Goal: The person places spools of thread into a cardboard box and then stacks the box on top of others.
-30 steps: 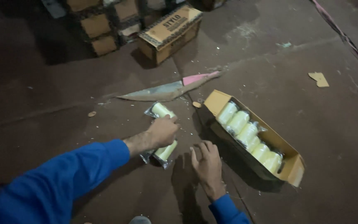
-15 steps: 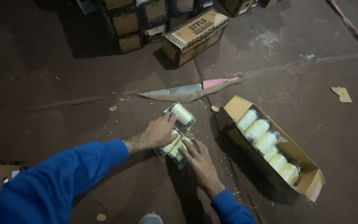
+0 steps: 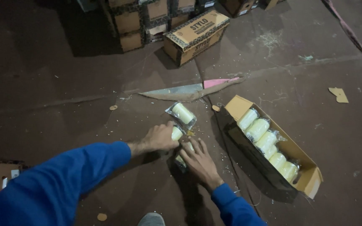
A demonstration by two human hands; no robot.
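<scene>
Both hands press on a plastic-wrapped pack of pale yellow spools on the floor.

The left hand (image 3: 161, 137) curls its fingers over the pack of spools (image 3: 181, 125) at its middle — the right hand (image 3: 198, 160) lies flat with fingers spread on the near end. The pack's far spool shows clear. Just right stands an open cardboard box (image 3: 302, 163) holding more yellow spools (image 3: 267, 140); stacked cartons (image 3: 195, 35) sit farther off.

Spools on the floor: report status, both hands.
Left hand and right hand pressed on wrapped pale-yellow spools. One more wrapped spool just beyond. Open box of spools at right.
</scene>
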